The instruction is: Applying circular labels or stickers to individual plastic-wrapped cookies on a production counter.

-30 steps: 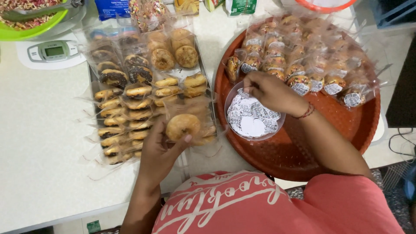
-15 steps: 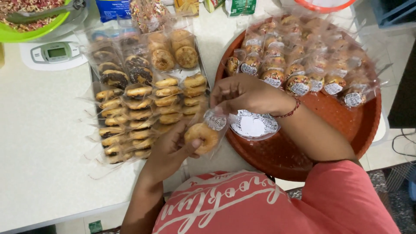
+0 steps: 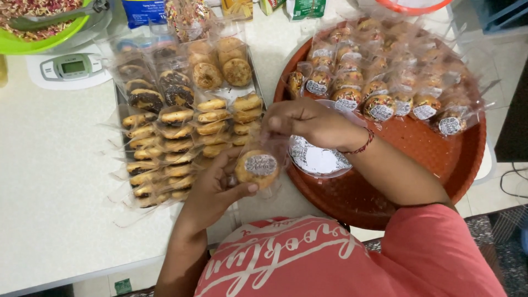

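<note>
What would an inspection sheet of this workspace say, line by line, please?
Surface: white table, partly covered.
Job's things: wrapped donut with a round sticker on top; shallow clear dish of stickers on the red round tray; labelled wrapped donuts at the tray's far side.
Clutter: rows of unlabelled wrapped donuts on a flat tray; kitchen scale; green bowl of sprinkles.
Grips: left hand holds the donut; right hand is above it, fingers pinched.
Cables: one thin cable on the floor at right.
Surroundings: tiled floor, dark mat.
</note>
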